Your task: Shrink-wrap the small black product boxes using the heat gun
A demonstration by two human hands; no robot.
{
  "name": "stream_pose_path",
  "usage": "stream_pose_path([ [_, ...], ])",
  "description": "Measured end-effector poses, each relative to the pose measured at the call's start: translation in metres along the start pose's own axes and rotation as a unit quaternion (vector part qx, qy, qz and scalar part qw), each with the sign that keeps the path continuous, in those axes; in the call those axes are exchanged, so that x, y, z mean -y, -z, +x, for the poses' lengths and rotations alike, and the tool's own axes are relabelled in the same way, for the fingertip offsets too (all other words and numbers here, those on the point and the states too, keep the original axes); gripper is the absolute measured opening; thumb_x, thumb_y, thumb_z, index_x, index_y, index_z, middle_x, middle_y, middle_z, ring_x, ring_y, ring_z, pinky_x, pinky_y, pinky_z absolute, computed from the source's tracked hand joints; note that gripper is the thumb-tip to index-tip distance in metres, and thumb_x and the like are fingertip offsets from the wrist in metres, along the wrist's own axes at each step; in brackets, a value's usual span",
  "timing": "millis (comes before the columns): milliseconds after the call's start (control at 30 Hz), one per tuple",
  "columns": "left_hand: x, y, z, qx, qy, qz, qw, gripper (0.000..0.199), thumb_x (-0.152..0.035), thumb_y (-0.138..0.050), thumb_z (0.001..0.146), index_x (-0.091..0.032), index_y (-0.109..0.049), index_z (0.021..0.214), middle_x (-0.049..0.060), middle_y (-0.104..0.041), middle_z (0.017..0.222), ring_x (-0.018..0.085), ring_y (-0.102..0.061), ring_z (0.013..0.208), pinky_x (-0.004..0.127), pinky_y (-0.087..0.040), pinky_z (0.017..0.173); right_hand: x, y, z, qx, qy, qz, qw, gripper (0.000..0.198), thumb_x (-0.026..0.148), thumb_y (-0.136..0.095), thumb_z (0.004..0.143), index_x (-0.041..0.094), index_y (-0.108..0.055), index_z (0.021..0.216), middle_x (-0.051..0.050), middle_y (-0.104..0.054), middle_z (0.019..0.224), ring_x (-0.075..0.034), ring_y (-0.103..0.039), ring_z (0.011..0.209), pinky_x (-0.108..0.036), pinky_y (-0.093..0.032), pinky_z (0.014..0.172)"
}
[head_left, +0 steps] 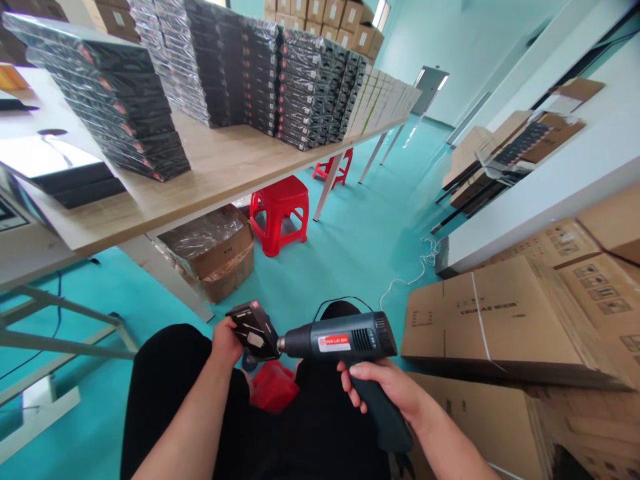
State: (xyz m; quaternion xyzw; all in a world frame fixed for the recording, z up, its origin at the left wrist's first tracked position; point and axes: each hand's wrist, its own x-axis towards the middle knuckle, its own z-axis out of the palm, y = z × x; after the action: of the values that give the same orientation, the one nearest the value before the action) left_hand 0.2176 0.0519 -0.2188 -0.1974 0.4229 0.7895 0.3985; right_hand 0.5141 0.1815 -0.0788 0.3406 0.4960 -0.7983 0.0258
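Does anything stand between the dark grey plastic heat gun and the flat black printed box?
Nothing visible: the heat gun in the right hand points its metal nozzle at the black printed box in the left hand; whether they touch is unclear.

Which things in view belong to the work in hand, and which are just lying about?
Part of the work:
heat gun, right hand
small black box, left hand
wrapped stacks on table, probably

Apparently lying about:
near red stool
brown carton
strapped cardboard

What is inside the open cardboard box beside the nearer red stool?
Crumpled clear plastic shows inside the open cardboard box. It covers the bottom, so whether anything else lies beneath cannot be seen.
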Motion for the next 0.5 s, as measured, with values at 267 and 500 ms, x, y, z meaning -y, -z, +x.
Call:
stream_pose_path([
  [267, 0.005, 0.003, 0.002, 0.025, 0.025, 0.028, 0.999, 0.028, -0.01, -0.041, 0.044, -0.014, -0.058, 0.067, 0.005, -0.06, 0.059, 0.022, -0.058, 0.054, 0.035, -0.047, 0.049, 0.032, -0.031, 0.023, -0.029, 0.077, -0.032, 0.996, 0.033, 0.035, -0.056, 0.073, 0.012, -0.059, 0.097, -0.007, -0.062, 0.079, -0.013, -0.058, 0.061, -0.025, -0.046, 0.053],
  [500, -0.009, 0.009, -0.001, 0.032, 0.016, -0.035, 0.999, 0.034, -0.012, -0.04, 0.044, -0.014, -0.059, 0.073, 0.007, -0.062, 0.066, 0.025, -0.06, 0.061, 0.04, -0.049, 0.058, 0.031, -0.023, 0.016, 0.062, 0.028, -0.157, 0.985, 0.023, 0.029, -0.059, 0.069, 0.011, -0.063, 0.084, -0.005, -0.062, 0.07, -0.013, -0.057, 0.054, -0.025, -0.044, 0.049],
])
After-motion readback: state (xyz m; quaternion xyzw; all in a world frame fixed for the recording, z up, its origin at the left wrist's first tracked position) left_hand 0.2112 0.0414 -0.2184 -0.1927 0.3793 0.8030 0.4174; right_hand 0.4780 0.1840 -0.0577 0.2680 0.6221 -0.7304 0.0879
